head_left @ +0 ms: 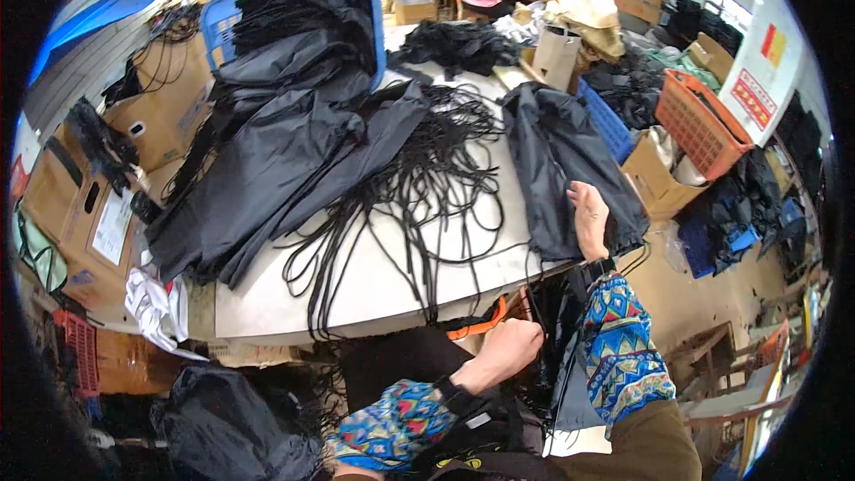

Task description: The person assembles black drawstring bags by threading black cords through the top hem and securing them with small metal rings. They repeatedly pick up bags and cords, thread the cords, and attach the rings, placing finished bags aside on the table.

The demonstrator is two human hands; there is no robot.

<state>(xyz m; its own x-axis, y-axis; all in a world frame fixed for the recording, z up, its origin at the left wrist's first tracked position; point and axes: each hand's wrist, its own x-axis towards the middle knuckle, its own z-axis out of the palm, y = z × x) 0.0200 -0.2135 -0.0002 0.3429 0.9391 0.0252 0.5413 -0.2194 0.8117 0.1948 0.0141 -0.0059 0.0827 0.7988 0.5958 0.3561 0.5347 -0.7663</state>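
Far to the left of both hands lay a heap of black fabric bags (294, 125), with loose black cords (419, 187) spilling across the white table (374, 276) toward them. The left hand (508, 343) was closed in a fist just below the table edge, apparently gripping an orange-handled tool (481, 322), though little of it showed. Up and to its right, the right hand (590, 218) rested open and flat on a black drawstring bag (561, 160).

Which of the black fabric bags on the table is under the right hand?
The single black bag lying apart at the table's right edge, with the right hand flat on it; the others sit in a stack farther left.
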